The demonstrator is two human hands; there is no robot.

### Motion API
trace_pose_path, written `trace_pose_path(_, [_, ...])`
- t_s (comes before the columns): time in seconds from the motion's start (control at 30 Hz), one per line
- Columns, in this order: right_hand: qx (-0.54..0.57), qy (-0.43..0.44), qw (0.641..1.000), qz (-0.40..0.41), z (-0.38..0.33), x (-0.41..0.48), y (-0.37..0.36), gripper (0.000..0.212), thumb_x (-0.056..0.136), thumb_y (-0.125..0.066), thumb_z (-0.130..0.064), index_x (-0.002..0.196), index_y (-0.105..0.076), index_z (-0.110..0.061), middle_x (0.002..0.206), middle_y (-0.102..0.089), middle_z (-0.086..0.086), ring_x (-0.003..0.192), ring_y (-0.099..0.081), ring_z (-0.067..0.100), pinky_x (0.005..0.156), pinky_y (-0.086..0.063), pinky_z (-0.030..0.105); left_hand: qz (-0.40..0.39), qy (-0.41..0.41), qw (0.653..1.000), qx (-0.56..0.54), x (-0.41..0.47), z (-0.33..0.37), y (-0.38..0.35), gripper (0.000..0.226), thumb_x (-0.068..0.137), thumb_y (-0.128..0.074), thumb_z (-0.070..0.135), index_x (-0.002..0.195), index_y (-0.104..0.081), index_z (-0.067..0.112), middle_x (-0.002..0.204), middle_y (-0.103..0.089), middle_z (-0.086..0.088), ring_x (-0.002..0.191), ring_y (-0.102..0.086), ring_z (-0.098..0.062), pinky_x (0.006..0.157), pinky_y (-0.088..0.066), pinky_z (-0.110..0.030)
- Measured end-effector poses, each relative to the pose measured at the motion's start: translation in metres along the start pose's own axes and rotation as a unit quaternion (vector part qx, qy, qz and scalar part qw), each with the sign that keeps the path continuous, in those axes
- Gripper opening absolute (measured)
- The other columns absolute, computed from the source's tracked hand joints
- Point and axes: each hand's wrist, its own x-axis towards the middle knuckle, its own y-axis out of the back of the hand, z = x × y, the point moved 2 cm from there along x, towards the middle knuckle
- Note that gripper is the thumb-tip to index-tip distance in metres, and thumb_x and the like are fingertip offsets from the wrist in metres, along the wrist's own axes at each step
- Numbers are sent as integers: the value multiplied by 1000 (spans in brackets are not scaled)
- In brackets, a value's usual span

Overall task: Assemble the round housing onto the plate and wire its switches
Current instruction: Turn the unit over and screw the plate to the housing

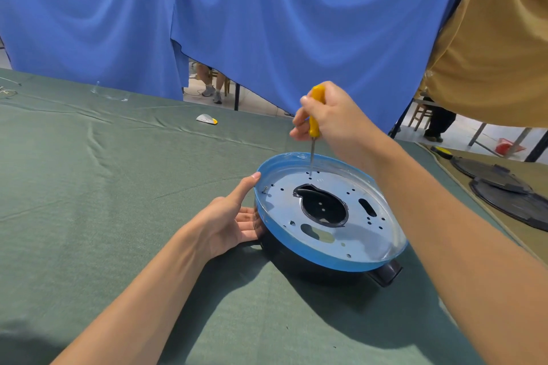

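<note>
In the plate (370, 234), screwdriver (313, 130) tip, one screw (264, 190)

On my feed a blue curtain (267, 24) hangs in folds across the whole back, and a tan curtain (489, 53) meets it on the right. A wrinkled green cloth covers the surface (118, 187). Below the curtain hems I see brightly lit pale floor (462, 142), a wooden chair (421, 115), a seated person's legs (207, 77) and a red dustpan (508, 147).
</note>
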Motion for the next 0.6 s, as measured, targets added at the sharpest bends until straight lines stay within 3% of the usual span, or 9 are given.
trace_pose_path(0.07, [-165, 14, 983, -82, 2, 0, -12, 9, 97, -48, -16, 90, -53, -11, 79, -58, 3, 66, -54, 17, 59, -47, 30, -2, 0, 1000, 3, 0, 0, 0, 89, 49, -90, 50, 105, -61, -12, 92, -71, -25, 73, -71, -31, 63, -59, -36])
trace_pose_path(0.17, [-404, 32, 896, -181, 15, -3, -38, 12, 88, -65, -22, 83, -68, -12, 76, -62, 3, 68, -54, 17, 56, -43, 28, -5, -2, 1000, 6, 0, 0, 1, 91, 47, -90, 51, 108, -62, -10, 95, -72, -25, 77, -72, -32, 64, -59, -36])
trace_pose_path(0.27, [-419, 11, 880, -221, 31, -7, -52, 23, 85, -72, -29, 70, -62, -15, 68, -58, 1, 62, -50, 15, 53, -38, 27, -19, -1, 1000, 12, 0, 0, 1, 89, 49, -89, 52, 109, -64, -9, 97, -73, -25, 78, -73, -31, 64, -59, -35])
trace_pose_path(0.43, [-408, 25, 887, -217, 37, -6, -55, 19, 85, -74, -29, 73, -65, -17, 66, -58, -2, 61, -51, 12, 52, -36, 26, -25, 2, 1000, 9, 0, 0, 0, 86, 51, -89, 51, 107, -64, -8, 97, -73, -25, 79, -73, -30, 64, -60, -35])
trace_pose_path(0.6, [-427, 49, 874, -226, 38, -7, -61, 12, 88, -71, -22, 91, -69, -11, 81, -64, 5, 71, -56, 18, 57, -42, 30, -27, 3, 1000, 6, -1, 0, 0, 88, 49, -89, 51, 107, -63, -10, 95, -73, -24, 79, -72, -30, 64, -59, -35])
